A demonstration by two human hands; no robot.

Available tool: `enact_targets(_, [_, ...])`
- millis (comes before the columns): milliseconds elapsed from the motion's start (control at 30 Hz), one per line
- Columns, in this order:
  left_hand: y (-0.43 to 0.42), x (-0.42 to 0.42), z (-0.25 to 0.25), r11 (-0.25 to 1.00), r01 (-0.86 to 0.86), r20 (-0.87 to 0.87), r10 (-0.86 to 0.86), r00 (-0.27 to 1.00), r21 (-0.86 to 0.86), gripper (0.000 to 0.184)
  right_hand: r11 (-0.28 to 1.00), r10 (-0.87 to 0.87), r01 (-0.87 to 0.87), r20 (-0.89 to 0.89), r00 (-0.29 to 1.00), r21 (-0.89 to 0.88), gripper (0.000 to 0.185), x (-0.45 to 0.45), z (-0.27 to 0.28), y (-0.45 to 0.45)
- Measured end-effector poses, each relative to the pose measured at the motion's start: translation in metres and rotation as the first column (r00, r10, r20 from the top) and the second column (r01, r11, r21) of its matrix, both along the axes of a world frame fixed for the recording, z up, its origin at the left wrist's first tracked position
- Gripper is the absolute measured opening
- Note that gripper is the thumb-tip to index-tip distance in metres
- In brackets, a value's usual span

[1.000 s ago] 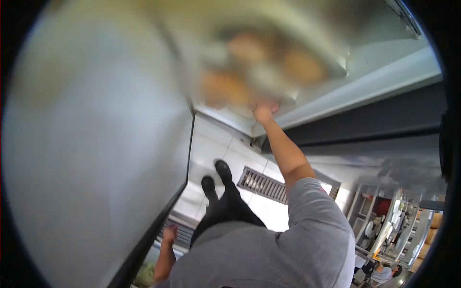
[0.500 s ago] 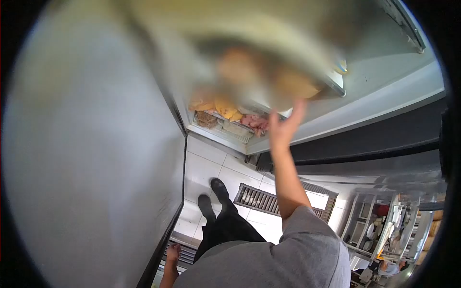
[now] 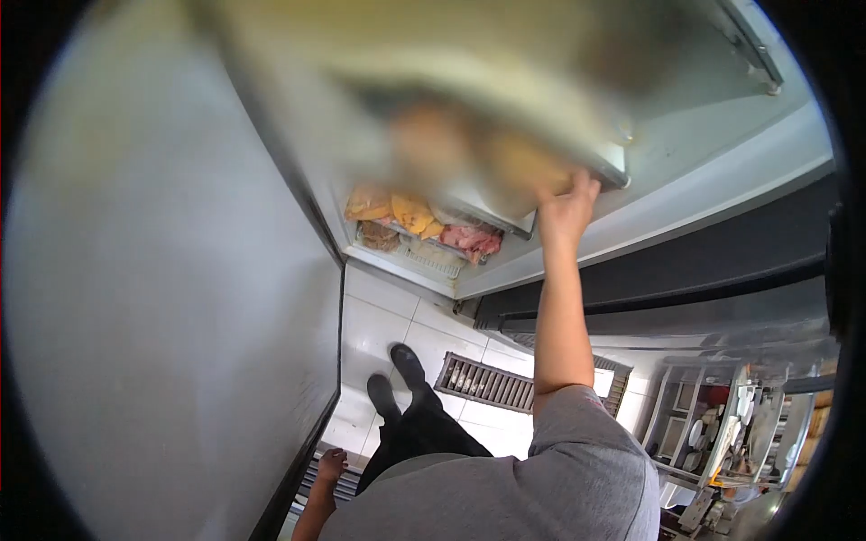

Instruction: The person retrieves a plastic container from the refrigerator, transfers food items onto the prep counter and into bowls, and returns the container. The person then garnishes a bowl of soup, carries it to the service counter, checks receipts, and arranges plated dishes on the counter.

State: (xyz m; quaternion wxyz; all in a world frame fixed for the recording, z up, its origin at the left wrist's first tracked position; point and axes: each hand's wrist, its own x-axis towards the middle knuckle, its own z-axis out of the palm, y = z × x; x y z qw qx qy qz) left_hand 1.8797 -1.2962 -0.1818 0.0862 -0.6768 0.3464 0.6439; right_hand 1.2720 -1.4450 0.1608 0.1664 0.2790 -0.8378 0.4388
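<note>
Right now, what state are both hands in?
Left hand: hanging low, loosely part-open, nothing visible in it.
Right hand: raised at the shelf edge; can't tell if it's gripping anything.

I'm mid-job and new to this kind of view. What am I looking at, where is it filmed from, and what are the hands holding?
There is no machine: these are a person's bare hands, seen by one head-worn camera looking forward and down past a grey shirt to dark shoes. The right hand reaches into an open cabinet, perhaps a fridge, with its fingers at a shelf's front edge, beside a blurred tan item. Whether it grips anything is unclear. Lower down lie yellow and pink items that look like food. The left hand hangs low, with nothing clearly visible in it.
</note>
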Motion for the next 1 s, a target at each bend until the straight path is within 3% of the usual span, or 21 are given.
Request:
enact_targets(33, [0.003,0.010,-0.015,0.999,0.030,-0.004,-0.030,1.000,-0.019,0.033,1.000,-0.012,0.012,0.011,1.000,-0.003,0.055,-0.006,-0.007,-0.003])
enact_targets(67, [0.006,0.037,-0.031,0.729,0.407,-0.161,-0.571,0.805,-0.551,0.032,1.000,-0.024,0.024,0.019,1.000,-0.014,0.054,-0.014,-0.013,-0.006])
enact_targets(100, [-0.001,0.018,-0.015,0.999,0.037,-0.066,-0.035,0.997,0.031,0.032,0.999,-0.028,0.028,-0.003,1.000,-0.040,0.054,-0.023,-0.018,-0.010])
enact_targets(133, [0.001,0.049,-0.045,0.715,0.457,-0.204,-0.631,0.749,-0.529,0.026,0.998,-0.057,0.057,-0.062,0.996,0.000,0.054,-0.033,-0.025,-0.013])
enact_targets(167, [0.002,0.060,-0.073,0.430,0.608,-0.039,-0.835,0.548,-0.667,0.022,0.995,-0.087,0.091,-0.120,0.989,0.036,0.054,-0.040,-0.027,-0.016])
enact_targets(200, [-0.013,0.052,-0.051,0.614,0.650,-0.138,-0.765,0.628,-0.448,0.021,0.995,-0.062,0.065,-0.044,0.997,0.080,0.055,-0.043,-0.024,-0.015])
enact_targets(233, [-0.003,0.037,-0.058,0.831,0.534,-0.016,-0.543,0.839,-0.157,0.024,0.992,-0.037,0.033,0.032,0.999,0.119,0.056,-0.040,-0.018,-0.012])
enact_targets(267, [-0.010,0.044,-0.055,0.316,0.873,0.200,-0.891,0.407,-0.371,0.025,0.985,-0.056,0.035,0.115,0.992,0.172,0.062,-0.029,-0.007,-0.006])
enact_targets(300, [-0.033,0.058,-0.045,-0.030,0.754,0.263,-0.946,0.191,-0.656,0.025,0.985,-0.030,0.015,0.087,0.996,0.171,0.065,-0.015,0.002,0.002])
enact_targets(333, [-0.025,0.053,-0.057,-0.082,0.835,0.380,-0.912,0.157,-0.544,0.028,0.990,-0.032,0.022,0.071,0.997,0.137,0.065,-0.009,0.001,0.012])
enact_targets(400, [-0.033,0.063,-0.064,0.323,0.856,0.399,-0.780,0.482,-0.404,0.037,0.945,0.126,-0.081,-0.124,0.984,0.317,0.064,0.008,-0.011,0.034])
enact_targets(467, [-0.044,0.081,-0.046,0.248,0.670,0.302,-0.747,0.592,-0.700,0.041,0.922,0.205,-0.167,-0.077,0.976,0.349,0.063,0.035,-0.021,0.064])
enact_targets(500, [-0.040,0.057,0.001,0.763,0.252,0.139,-0.211,0.968,-0.595,0.037,0.891,0.295,-0.254,-0.057,0.954,0.376,0.062,0.047,-0.027,0.079])
enact_targets(533, [-0.049,0.064,0.024,0.763,0.285,0.160,-0.236,0.958,-0.580,0.037,0.893,0.272,-0.241,-0.030,0.962,0.380,0.062,0.062,-0.034,0.098])
enact_targets(600, [-0.065,0.074,0.047,0.810,0.315,0.015,-0.355,0.935,-0.494,0.031,0.691,0.530,-0.538,0.169,0.831,0.482,0.062,0.088,-0.046,0.146])
enact_targets(667, [-0.063,0.087,0.061,0.850,0.348,-0.145,-0.432,0.890,-0.395,0.027,0.625,0.541,-0.560,0.216,0.813,0.543,0.060,0.103,-0.090,0.204])
enact_targets(767, [-0.069,0.075,0.082,0.808,0.501,-0.185,-0.568,0.802,-0.309,0.029,0.424,0.323,-0.670,0.589,0.741,0.610,0.053,0.111,-0.178,0.318])
enact_targets(800, [-0.072,0.065,0.087,0.774,0.556,-0.174,-0.618,0.766,-0.301,0.029,0.485,0.285,-0.643,0.588,0.757,0.593,0.043,0.117,-0.198,0.359])
enact_targets(833, [-0.076,0.047,0.091,0.727,0.616,-0.154,-0.675,0.721,-0.302,0.030,0.299,0.217,-0.684,0.651,0.728,0.665,0.035,0.109,-0.265,0.405])
enact_targets(900, [-0.085,-0.002,0.089,0.618,0.724,-0.121,-0.780,0.615,-0.305,0.031,0.244,-0.029,-0.650,0.676,0.737,0.719,0.032,0.120,-0.258,0.480])
enact_targets(1000, [-0.071,-0.092,0.080,0.438,0.852,-0.042,-0.894,0.446,-0.287,0.033,0.226,-0.165,-0.667,0.702,0.692,0.710,0.032,0.122,-0.270,0.589])
